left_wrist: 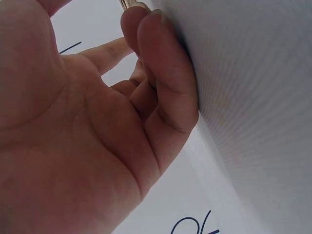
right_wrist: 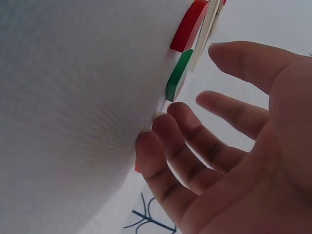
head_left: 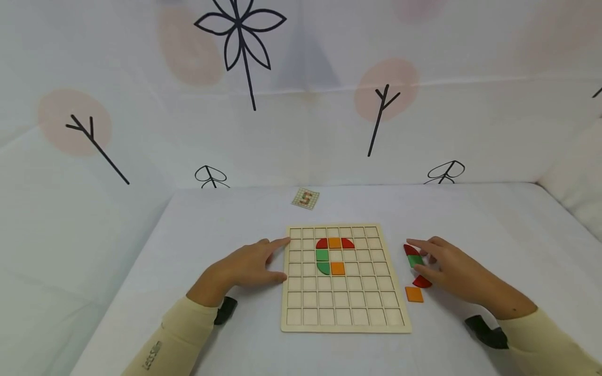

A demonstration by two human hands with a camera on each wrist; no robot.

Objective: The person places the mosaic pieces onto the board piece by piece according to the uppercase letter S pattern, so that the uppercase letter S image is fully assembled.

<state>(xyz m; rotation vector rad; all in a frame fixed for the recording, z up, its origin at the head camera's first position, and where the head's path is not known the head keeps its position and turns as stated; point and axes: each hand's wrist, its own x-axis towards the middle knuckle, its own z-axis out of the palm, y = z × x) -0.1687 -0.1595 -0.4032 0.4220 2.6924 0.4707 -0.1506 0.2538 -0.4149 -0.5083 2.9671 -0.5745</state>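
The wooden grid board (head_left: 345, 329) lies flat on the white-covered table. My left hand (head_left: 245, 265) is at its left edge, with the extended index finger and the thumb touching the rim. On the grid are a row of red, orange and red tiles, a green square tile (head_left: 322, 255), a green quarter-round tile (head_left: 323, 268) and an orange square tile (head_left: 337, 268). Right of the board, my right hand (head_left: 453, 270) hovers with spread, bent fingers over loose tiles: a red one (head_left: 411, 250), a green one (right_wrist: 179, 75) and a red quarter-round (head_left: 421, 282). It holds nothing.
A loose orange square tile (head_left: 414, 294) lies close to the board's right edge, nearer to me. Behind the board is a small card (head_left: 305, 198) printed with an S-shaped grid pattern. A white patterned cloth (head_left: 301, 136) hangs at the back.
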